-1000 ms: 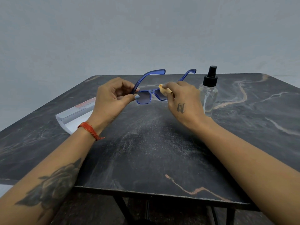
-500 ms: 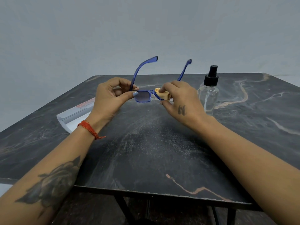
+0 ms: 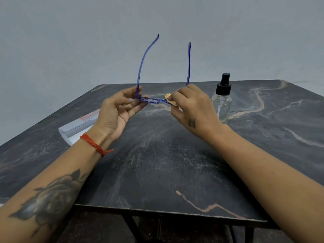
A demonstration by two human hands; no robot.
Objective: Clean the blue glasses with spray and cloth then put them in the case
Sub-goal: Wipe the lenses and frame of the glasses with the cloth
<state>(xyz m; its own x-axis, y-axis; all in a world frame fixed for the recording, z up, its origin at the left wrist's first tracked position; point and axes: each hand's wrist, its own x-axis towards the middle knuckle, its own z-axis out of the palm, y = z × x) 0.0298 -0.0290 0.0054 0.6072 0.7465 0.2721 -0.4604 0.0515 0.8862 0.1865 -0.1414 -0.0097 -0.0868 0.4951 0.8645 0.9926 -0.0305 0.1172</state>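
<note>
Your left hand [image 3: 121,109] pinches the blue glasses [image 3: 149,99]; your right hand [image 3: 191,106] rubs the cloth [image 3: 171,100] on a lens. Casing remains.

Dark marble-patterned table [image 3: 157,172] on black legs, plain grey wall [image 3: 70,41]

Blue glasses [image 3: 152,99] between the hands now tipped flatter than before, temples upright, frame nearly edge-on.
</note>
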